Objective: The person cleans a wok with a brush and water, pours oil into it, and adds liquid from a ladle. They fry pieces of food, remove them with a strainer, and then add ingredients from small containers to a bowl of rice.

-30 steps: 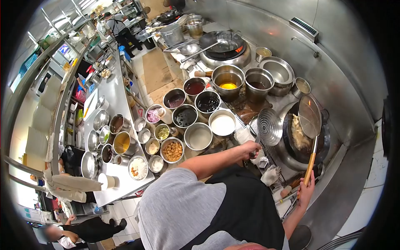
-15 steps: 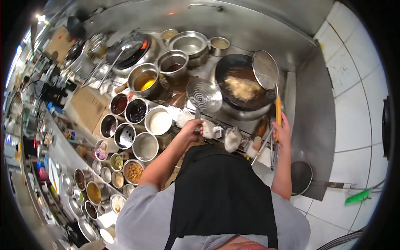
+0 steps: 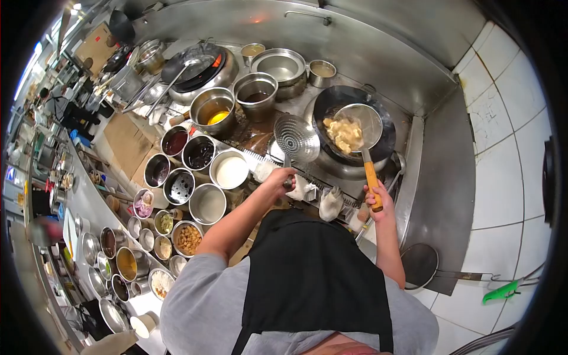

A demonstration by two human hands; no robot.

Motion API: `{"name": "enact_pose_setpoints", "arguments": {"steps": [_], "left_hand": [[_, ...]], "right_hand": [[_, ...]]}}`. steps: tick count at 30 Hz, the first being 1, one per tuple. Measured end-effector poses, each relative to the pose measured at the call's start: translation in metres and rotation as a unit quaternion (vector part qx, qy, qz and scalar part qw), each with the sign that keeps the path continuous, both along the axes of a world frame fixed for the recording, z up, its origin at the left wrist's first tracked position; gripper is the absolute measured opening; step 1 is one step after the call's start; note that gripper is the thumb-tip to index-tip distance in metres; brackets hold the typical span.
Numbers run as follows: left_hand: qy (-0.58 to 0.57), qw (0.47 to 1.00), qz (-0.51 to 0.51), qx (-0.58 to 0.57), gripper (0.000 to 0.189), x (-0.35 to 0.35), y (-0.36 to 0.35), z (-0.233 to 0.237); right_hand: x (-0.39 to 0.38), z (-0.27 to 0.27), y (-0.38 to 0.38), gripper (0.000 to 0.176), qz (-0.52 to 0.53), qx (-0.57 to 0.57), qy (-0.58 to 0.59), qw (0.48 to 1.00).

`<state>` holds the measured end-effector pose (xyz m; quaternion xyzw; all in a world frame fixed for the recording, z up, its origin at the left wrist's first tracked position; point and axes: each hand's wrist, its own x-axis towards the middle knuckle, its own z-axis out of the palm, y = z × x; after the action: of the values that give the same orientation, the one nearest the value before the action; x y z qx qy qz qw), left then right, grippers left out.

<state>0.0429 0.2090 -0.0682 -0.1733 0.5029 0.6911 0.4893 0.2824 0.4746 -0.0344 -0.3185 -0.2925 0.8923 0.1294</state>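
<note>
My right hand (image 3: pixel 380 202) is wrapped round the wooden handle of a mesh strainer (image 3: pixel 370 127), whose round basket lies over the black wok (image 3: pixel 387 112) on the right burner. Golden fried pieces (image 3: pixel 344 134) sit in and beside the left part of that basket. In my left hand (image 3: pixel 280 181) is the handle of a perforated skimmer (image 3: pixel 296 138), its disc held flat just left of the wok's rim. Below the skimmer and wok, a crumpled white cloth (image 3: pixel 331 204) rests at the stove's front edge.
Steel pots, one with yellow liquid (image 3: pixel 213 112), stand left of the skimmer. Several tins of sauces and a white-filled pot (image 3: pixel 229 170) crowd the left side. Behind them sits another wok (image 3: pixel 192 68). A dark strainer (image 3: pixel 420 266) hangs at lower right, near a tiled wall (image 3: pixel 500 177).
My right hand has moved left and lower, bringing the strainer from the wok's right rim in over the wok, where fried pieces now show in it. The skimmer stays beside the wok.
</note>
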Motion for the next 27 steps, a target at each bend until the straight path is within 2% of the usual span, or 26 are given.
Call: {"name": "enact_pose_setpoints", "arguments": {"steps": [3, 4, 5, 6, 8, 9, 13, 17, 23, 27], "left_hand": [[-0.001, 1.000, -0.012, 0.009, 0.005, -0.001, 0.007, -0.007], [0.020, 0.999, -0.029, 0.025, 0.006, -0.008, 0.012, -0.040], [0.047, 0.998, -0.043, 0.001, 0.009, 0.002, 0.010, -0.011], [0.048, 0.998, -0.042, 0.012, 0.009, 0.001, 0.013, -0.018], [0.049, 0.997, -0.039, 0.034, 0.010, 0.001, 0.021, -0.033], [0.039, 0.998, -0.027, 0.052, 0.006, 0.005, 0.022, -0.022], [0.008, 0.999, 0.010, 0.043, 0.013, 0.011, 0.028, -0.001], [-0.010, 0.999, 0.005, 0.038, 0.013, 0.009, 0.026, -0.002], [-0.019, 0.997, 0.017, 0.068, 0.011, 0.006, 0.005, 0.004], [-0.014, 0.996, 0.032, 0.080, 0.008, 0.004, -0.011, 0.002]], "right_hand": [[-0.011, 0.003, -0.014, 0.049, 0.010, -0.103, 0.068, 0.992], [-0.012, 0.010, -0.021, 0.049, -0.003, -0.094, 0.049, 0.994], [-0.012, 0.017, -0.027, 0.048, -0.005, -0.086, 0.034, 0.996], [-0.013, 0.010, -0.026, 0.049, 0.017, -0.073, 0.069, 0.995], [-0.014, 0.010, -0.031, 0.055, 0.003, -0.049, 0.056, 0.997], [-0.017, 0.015, -0.033, 0.056, 0.011, -0.056, 0.056, 0.997], [-0.025, 0.019, -0.043, 0.056, 0.000, -0.021, 0.047, 0.999], [-0.026, 0.033, -0.061, 0.057, -0.008, 0.015, 0.029, 0.999], [-0.012, 0.056, -0.089, 0.063, 0.040, 0.107, 0.040, 0.993], [-0.013, 0.052, -0.102, 0.068, 0.115, 0.173, -0.005, 0.978]]}}
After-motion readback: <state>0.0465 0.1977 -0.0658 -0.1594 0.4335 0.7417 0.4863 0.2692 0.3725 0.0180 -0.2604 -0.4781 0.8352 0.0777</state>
